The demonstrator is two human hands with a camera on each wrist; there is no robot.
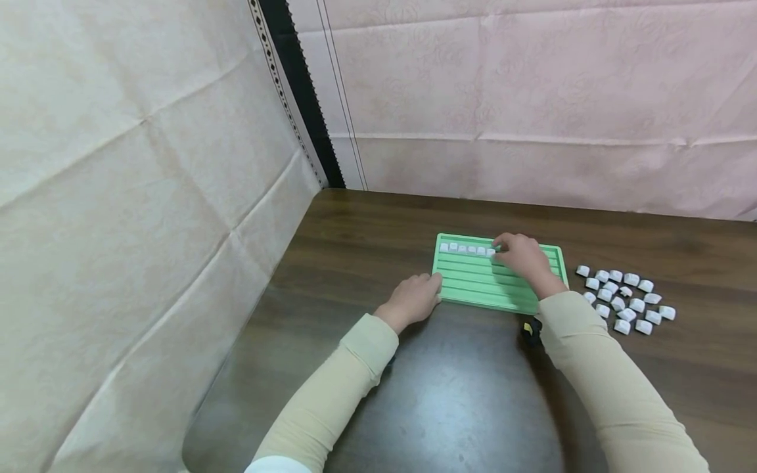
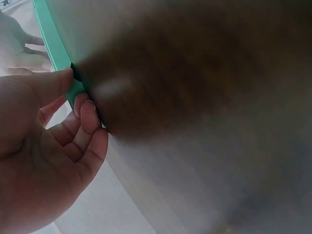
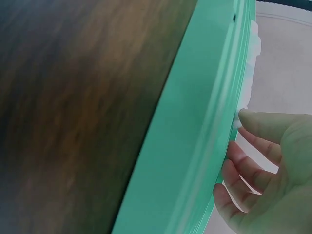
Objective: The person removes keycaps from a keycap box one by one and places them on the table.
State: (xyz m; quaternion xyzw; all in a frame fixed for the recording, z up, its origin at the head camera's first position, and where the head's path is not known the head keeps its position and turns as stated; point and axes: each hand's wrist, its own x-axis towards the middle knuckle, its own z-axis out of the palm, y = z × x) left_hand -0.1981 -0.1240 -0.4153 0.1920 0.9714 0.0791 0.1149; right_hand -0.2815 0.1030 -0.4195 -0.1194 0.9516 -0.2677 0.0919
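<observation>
A green ridged board (image 1: pixel 485 289) lies on the table, with a row of small white tiles (image 1: pixel 462 249) along its far groove. My left hand (image 1: pixel 416 297) grips the board's near left corner; in the left wrist view the thumb (image 2: pixel 56 85) presses the green edge (image 2: pixel 57 48) and the other fingers curl beside it. Over the far groove, my right hand (image 1: pixel 523 259) pinches a white tile at the right end of the row. From the right wrist, its thumb (image 3: pixel 263 124) touches that tile, mostly hidden by the fingers, while the lower fingertips rest along the board.
To the right of the board, several loose white tiles (image 1: pixel 637 305) are scattered on the brown table (image 1: pixel 378 243). A small black object with a yellow mark (image 1: pixel 530 330) shows by the right sleeve. Pale cloth (image 1: pixel 532 85) hangs behind the table and at its left.
</observation>
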